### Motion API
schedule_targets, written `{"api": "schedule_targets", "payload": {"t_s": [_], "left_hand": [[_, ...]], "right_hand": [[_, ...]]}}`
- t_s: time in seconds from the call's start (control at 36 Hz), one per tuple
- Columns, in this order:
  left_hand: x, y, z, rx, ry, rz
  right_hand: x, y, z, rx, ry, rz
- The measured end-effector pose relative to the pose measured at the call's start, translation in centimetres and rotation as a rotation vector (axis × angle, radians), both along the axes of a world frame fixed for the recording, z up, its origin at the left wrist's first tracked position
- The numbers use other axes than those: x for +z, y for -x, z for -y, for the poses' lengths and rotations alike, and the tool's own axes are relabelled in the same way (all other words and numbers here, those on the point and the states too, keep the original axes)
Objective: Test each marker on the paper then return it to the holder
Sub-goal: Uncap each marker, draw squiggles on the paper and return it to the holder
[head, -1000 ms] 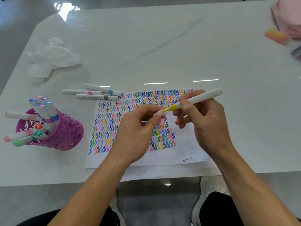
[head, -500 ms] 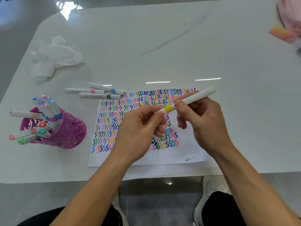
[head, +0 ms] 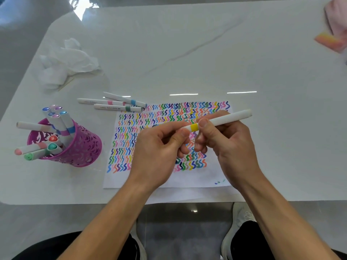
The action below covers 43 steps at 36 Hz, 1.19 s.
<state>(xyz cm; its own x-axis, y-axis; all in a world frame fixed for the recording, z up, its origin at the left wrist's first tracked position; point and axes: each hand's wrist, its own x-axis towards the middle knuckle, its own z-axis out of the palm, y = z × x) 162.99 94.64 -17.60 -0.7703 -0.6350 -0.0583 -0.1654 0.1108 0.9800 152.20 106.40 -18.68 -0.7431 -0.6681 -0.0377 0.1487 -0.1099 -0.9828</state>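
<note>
The end of the yellow-banded marker (head: 225, 118) nearest your left hand (head: 159, 152) was buried between thumb and forefinger, so I could not tell whether a cap or a bare tip sat there. Your left hand pinched that end. Your right hand (head: 231, 145) curled around the white barrel just past the yellow band, thumb on top. The marker hung nearly level above the middle of the paper (head: 187, 180), its free end pointing toward the paper's far right corner.

Both hands covered much of the rows of coloured squiggles (the near strip of the sheet was bare apart from a few small dabs by its right corner). Far to the right of the paper a pink thing (head: 338, 14) was cut off by the frame edge and too blurred to name, with an orange-pink block (head: 327, 41) beside it.

Left of the paper stood the purple mesh holder (head: 82, 147), with other markers (head: 56, 124) leaning out of it at mixed angles. Just beside the paper's far left corner lay three loose markers (head: 120, 105), bunched together, and well beyond them a crumpled white tissue (head: 69, 61).

The counter (head: 187, 44) was glossy white with a faint grey vein and streaks of reflected light. Nearer you than the paper, past the counter's edge, were the grey floor (head: 184, 231) and your white shoes (head: 240, 216).
</note>
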Motion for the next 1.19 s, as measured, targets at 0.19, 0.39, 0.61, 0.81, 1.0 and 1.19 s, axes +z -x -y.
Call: {"api": "schedule_targets", "payload": {"t_s": [0.19,0.39,0.61,0.81,1.0,1.19], "left_hand": [[1.0,0.4,0.8,0.060,0.027,-0.040],[2.3,-0.3,1.9,0.277,0.087,-0.177],[3.4,-1.8,2.8,0.375,0.381,-0.269],[4.5,-4.6,4.6,0.480,0.782,-0.248],[4.7,-6.6,4.8,0.495,1.024,-0.189],[4.7,-7.4,5.4,0.523,0.991,-0.080]], "right_hand": [[-0.9,0.7,0.2,0.050,-0.081,0.088],[-1.7,2.0,-0.2,-0.107,-0.186,-0.056],[-1.7,2.1,-0.2,-0.285,-0.175,-0.196],[-1.7,1.8,0.4,-0.286,-0.174,-0.216],[-1.6,0.8,0.5,-0.341,-0.188,-0.289],[-1.4,1.1,0.4,-0.374,-0.177,-0.257]]}}
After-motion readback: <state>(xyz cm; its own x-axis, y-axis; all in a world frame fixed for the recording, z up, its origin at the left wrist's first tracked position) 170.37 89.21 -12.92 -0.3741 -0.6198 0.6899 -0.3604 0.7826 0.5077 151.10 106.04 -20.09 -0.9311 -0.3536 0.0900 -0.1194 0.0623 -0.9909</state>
